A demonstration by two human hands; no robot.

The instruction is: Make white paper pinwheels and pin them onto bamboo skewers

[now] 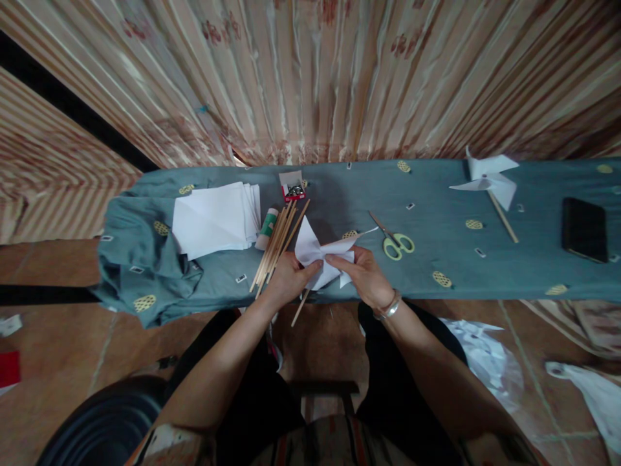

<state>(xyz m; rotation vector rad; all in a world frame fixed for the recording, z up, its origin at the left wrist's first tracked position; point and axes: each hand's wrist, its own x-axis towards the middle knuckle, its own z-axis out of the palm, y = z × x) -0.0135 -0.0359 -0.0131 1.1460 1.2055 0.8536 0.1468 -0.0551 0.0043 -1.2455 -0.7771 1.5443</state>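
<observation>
Both hands hold a white paper pinwheel (pixel 317 249) over the front edge of the cloth-covered table. My left hand (pixel 290 275) is closed on its left side, thumb pressed near the centre. On the other side, my right hand (pixel 366 273) pinches the paper, its thumb also close to the middle. A wooden stick (pixel 300 309) pokes out below the paper toward me; whether it is joined to the pinwheel is hidden. Just left lie several loose wooden sticks (pixel 276 243) and a green-and-white glue stick (pixel 266 228). Scissors (pixel 395 243) with light green handles rest to the right.
A stack of white paper (pixel 213 219) lies at the left, near a small open box (pixel 293 188) of metal pins or tacks. Farther right are a pinwheel on a stick (pixel 488 180) and a black phone-like object (pixel 585 230). A curtain (pixel 310 84) hangs behind the table.
</observation>
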